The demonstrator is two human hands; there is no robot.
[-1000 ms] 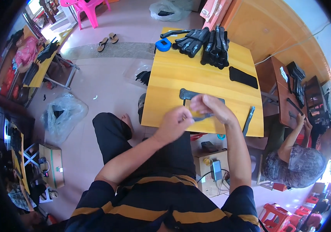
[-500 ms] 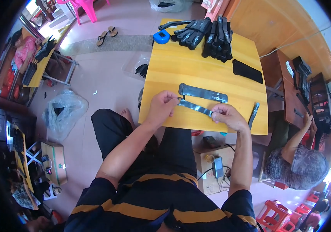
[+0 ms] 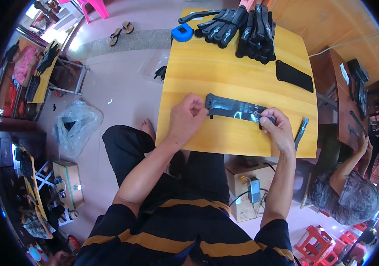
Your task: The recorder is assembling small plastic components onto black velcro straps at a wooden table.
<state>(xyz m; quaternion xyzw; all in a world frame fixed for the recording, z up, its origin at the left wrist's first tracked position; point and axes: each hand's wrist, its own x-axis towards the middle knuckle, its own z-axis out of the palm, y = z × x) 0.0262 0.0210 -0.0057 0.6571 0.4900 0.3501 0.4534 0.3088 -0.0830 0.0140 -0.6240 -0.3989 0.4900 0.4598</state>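
A glossy black strap [image 3: 236,109] lies crosswise near the front of the yellow table, seemingly over other black straps stacked at its left end. At its right end, my right hand [image 3: 279,128] is closed, thumb and fingers pinching the strap. My left hand [image 3: 188,116] is beside the left end with fingers curled together; whether they pinch the strap's edge is hidden. A narrow black strap [image 3: 301,133] lies to the right of my right hand. Farther back on the right is a flat, matte black piece [image 3: 295,76].
Bundles of black straps [image 3: 256,37] and a blue tape measure [image 3: 182,33] sit at the table's [image 3: 185,73] far side. Beneath the table is a cardboard box [image 3: 244,208] with cables. At right, a person [image 3: 349,195] works at a brown table. A clear plastic bag [image 3: 78,128] lies on the floor.
The glossy strap, held between both hands in front of the stack, has moved away from me and now lies over it. My right hand has shifted right and slightly away.
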